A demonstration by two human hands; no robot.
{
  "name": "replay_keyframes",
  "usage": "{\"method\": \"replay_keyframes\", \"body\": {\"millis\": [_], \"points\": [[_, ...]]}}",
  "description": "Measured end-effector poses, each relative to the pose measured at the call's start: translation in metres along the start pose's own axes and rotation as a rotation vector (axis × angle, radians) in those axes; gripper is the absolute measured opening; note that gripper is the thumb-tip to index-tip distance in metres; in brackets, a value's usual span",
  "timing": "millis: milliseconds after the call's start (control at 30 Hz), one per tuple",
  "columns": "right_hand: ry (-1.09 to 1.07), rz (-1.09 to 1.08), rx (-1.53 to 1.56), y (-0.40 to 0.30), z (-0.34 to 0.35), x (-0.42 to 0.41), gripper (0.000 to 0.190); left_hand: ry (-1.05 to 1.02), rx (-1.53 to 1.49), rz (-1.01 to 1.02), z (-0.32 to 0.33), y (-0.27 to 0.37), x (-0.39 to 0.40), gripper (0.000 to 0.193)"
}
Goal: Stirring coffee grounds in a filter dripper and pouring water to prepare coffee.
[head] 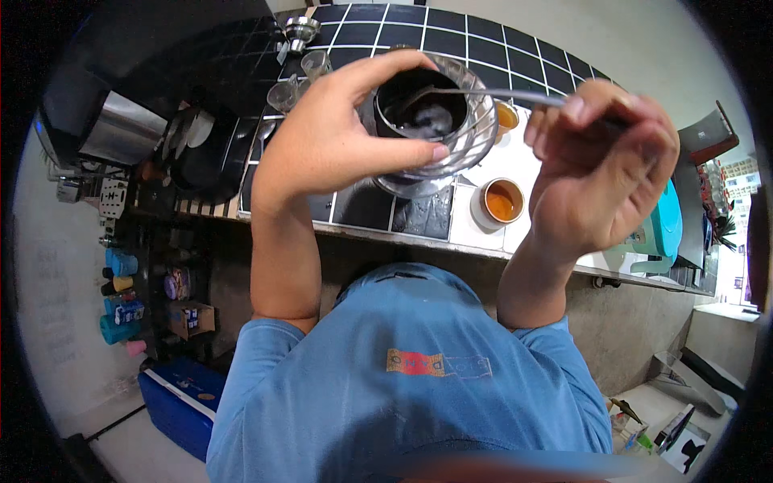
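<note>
My left hand (344, 130) grips a dark round cup (386, 124) by its sides, fingers at the far side and thumb on the near rim. Dark liquid shows inside. Around and beneath the cup is a ribbed clear glass dish (480, 136), above the tiled counter. In my right hand (598, 163) is a long metal spoon (513, 94), its bowl end inside the cup. A white cup of amber liquid (502, 201) stands on white tiles between my hands, and another amber drink (506, 118) is partly behind the glass dish.
Clear glass cups (282, 96) and a metal funnel-like item (301, 30) stand at the counter's far left. Black pans (205, 163) lie left of the tiles. A turquoise-lidded container (667, 220) is at the right, beyond my right hand. The counter's near edge (423, 241) runs before me.
</note>
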State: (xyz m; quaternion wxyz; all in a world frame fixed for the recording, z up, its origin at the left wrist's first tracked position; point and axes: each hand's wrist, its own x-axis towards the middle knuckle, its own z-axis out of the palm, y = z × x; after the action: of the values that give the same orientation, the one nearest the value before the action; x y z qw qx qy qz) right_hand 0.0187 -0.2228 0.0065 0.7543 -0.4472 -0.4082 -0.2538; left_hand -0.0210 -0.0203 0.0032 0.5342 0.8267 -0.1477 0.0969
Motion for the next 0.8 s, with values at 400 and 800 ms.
{"method": "replay_keyframes", "body": {"millis": [400,800], "points": [[-0.022,0.109,-0.08,-0.012,0.004,-0.012,0.031,0.013,0.042,0.021,0.0,-0.004,0.003,0.074],[0.096,0.221,-0.138,-0.021,0.018,-0.02,0.03,0.037,0.171,0.152,-0.002,-0.004,0.002,0.074]]}}
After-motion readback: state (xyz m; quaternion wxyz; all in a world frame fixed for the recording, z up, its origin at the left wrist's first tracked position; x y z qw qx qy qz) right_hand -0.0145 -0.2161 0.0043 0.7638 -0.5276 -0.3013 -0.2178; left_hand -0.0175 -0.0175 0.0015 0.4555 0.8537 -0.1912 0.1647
